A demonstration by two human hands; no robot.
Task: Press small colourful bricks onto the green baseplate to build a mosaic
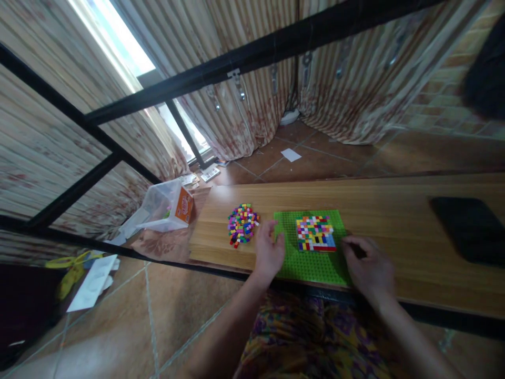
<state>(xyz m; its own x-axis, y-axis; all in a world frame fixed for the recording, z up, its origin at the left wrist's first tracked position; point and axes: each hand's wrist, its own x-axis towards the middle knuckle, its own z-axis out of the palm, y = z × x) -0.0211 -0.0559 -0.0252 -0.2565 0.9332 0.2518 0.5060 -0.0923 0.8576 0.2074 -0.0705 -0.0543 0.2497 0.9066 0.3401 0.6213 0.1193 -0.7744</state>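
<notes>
Left hand (269,251) rests on the left edge of the green baseplate (311,263), fingers loosely curled, holding nothing I can make out. Right hand (369,266) sits at the plate's right edge, fingers bent toward the block patch; whether it pinches a brick I can't tell, too blurred.

Largest to smallest:

- Desk (394,221): long wooden plank top, flat and rigid, carries everything. Dark flat object (469,229) lies well apart on the right end.
- Clear plastic tub (165,206) with an orange label sits off the desk's left end, tipped on its side.
- Green baseplate: thin studded sheet lying flat near the front edge, between the two hands. Judging by look, it's light and a bit flexible, and would slide on the smooth wood if pushed sideways. Best held by pressing down on a bare edge or pinching opposite edges, not by the built-up part.
- Block patch (315,233): multicolour square of small bricks seated on the upper middle of the baseplate. Likely stiff as a unit, but single bricks could pop off if levered from a corner.
- Loose brick pile (242,224): mixed colours, heaped on the desk just left of the baseplate, near the left hand. Individual bricks are tiny, hard, light and smooth-sided; probably a fingertip pinch on two opposite faces, one at a time.

Pose: both forearms come in from the bottom of view, wrists low over the desk's front edge, palms down, hands bracketing the plate.
</notes>
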